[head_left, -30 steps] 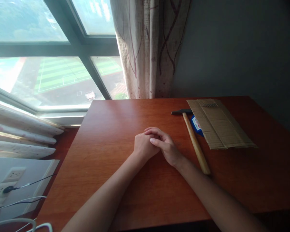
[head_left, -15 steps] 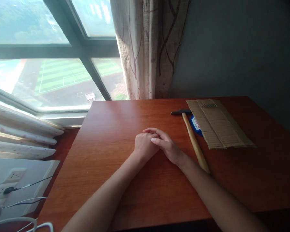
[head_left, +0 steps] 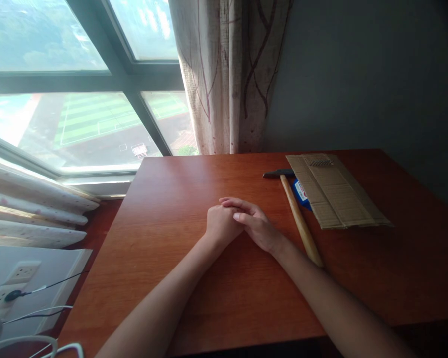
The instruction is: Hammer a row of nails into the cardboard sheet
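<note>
My left hand (head_left: 224, 221) is closed in a fist and rests on the table (head_left: 164, 199), its knuckles up and its fingertips hidden. My right hand (head_left: 259, 226) is wrapped over the far side of that fist, thumb lying across it. No object shows between the two hands. Just right of them lies a hammer (head_left: 300, 219) with a pale wooden handle and dark head, untouched; my right forearm passes close to the handle's near end.
A piece of brown cardboard (head_left: 339, 194) lies at the right, with a row of small metal pieces (head_left: 321, 162), perhaps nails or screws, on it. A blue item (head_left: 302, 195) with a white label pokes out beneath. Sockets (head_left: 13, 283) and cables (head_left: 41, 315) are at lower left; behind, a window and curtain (head_left: 224, 74).
The view has shifted very slightly. Both hands stay clasped in the same spot, and the hammer and cardboard have not moved.
</note>
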{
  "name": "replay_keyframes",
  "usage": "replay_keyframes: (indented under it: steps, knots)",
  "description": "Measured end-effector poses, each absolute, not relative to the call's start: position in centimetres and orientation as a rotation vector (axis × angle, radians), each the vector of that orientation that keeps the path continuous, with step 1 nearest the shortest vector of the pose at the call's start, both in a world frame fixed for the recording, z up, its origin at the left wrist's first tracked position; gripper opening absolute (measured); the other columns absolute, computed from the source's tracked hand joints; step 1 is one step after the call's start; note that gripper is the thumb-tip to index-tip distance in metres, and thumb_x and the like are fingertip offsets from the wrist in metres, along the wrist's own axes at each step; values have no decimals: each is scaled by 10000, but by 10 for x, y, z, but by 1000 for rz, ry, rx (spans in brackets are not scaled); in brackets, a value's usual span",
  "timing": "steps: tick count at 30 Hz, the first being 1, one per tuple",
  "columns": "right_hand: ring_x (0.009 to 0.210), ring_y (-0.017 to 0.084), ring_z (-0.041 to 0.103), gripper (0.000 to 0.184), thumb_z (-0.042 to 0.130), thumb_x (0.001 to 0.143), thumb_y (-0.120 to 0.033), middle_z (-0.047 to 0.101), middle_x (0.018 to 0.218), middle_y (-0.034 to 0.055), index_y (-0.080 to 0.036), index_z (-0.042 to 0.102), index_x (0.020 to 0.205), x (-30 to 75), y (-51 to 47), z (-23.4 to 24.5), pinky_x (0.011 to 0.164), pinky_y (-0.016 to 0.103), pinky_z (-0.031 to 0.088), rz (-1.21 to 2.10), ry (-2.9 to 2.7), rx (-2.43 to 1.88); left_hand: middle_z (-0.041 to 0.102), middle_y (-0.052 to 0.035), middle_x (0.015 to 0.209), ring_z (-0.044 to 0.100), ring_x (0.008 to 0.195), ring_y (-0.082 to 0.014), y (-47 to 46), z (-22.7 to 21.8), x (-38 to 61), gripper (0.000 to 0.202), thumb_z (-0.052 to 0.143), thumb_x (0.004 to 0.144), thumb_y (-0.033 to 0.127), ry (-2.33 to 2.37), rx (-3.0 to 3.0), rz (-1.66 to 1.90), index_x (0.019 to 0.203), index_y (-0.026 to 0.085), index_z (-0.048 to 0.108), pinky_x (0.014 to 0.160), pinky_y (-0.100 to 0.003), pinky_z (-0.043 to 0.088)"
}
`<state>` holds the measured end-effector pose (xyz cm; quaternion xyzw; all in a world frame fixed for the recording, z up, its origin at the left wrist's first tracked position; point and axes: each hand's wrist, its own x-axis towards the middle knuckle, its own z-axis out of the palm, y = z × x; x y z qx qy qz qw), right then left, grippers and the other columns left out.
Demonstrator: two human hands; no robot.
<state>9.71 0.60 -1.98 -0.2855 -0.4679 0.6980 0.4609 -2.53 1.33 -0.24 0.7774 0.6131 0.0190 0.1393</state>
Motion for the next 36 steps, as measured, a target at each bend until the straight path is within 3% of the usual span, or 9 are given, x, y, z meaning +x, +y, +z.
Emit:
replay_keyframes:
  steps: [25,36]
  knots:
    - [1172,217,580,170,669,786,-270,706,1147,14,-263,780,915,95,5,-14,1124,386,358,1698,-1116,-746,769,-102,974,712,957,-274,12,3,-23,332,474,931,303,1781,2266,-66,960,210,792,771,-326,519]
    - [1192,220,563,187,699,757,-235,701,1147,19,-271,795,914,95,6,-19,1127,392,348,1702,-1090,-753,769,-88,974,708,963,-273,13,-2,-25,322,481,926,321,1756,2266,-22,939,226,788,786,-332,512]
